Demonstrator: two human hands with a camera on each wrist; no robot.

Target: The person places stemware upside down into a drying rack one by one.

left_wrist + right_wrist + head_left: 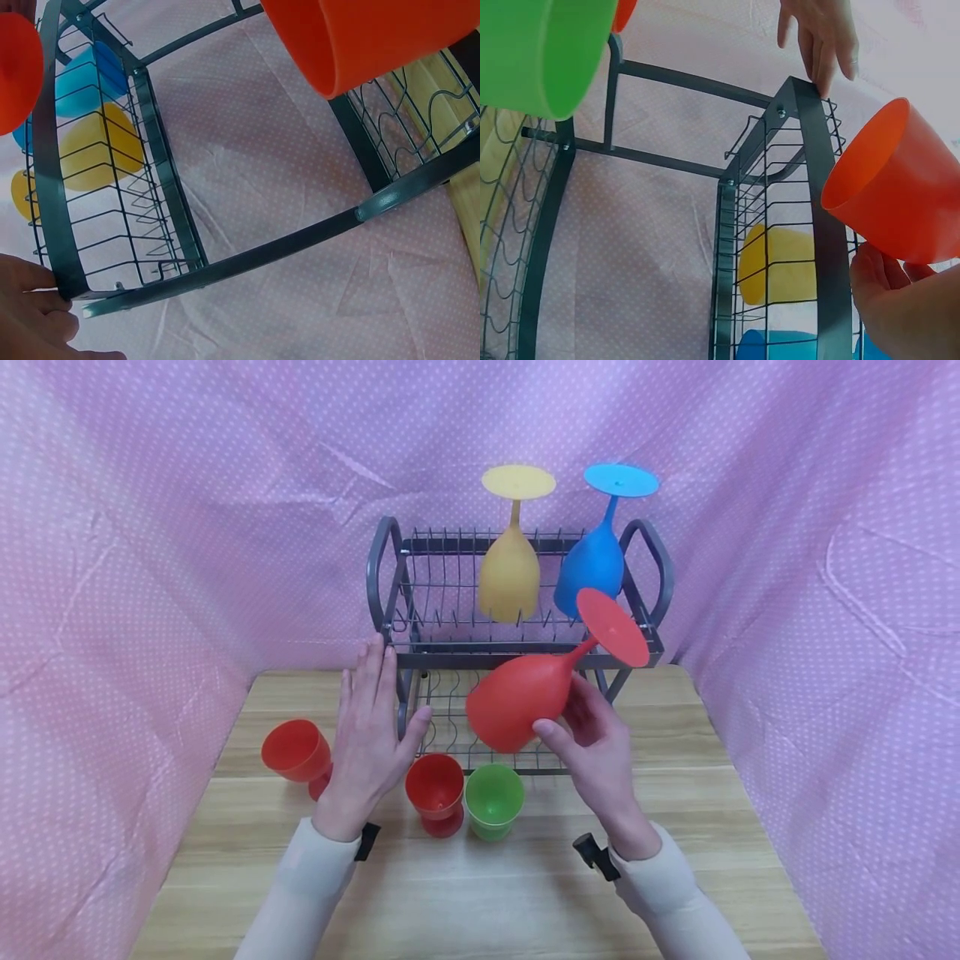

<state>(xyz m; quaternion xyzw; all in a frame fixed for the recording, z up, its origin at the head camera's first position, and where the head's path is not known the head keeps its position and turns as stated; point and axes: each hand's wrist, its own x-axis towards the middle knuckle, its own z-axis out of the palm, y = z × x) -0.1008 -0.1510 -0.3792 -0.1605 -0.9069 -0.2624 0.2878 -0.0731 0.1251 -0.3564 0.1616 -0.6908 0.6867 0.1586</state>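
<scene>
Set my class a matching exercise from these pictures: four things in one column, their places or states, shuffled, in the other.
Column 1
1. Yellow plastic-looking goblet
2. Green plastic-looking goblet
3. Person's left hand
4. Person's right hand

Column 2
A. Holding a tilted red plastic-looking goblet
B. Upright on the wood-grain table
C. Upside down on the upper tier of the dark metal wire rack
D. Holding nothing, by the rack's left front corner

Pairs: 1-C, 2-B, 3-D, 4-A

The left hand [367, 725] extends forward, outstretched, while the right hand [600, 758] grips, curled
</scene>
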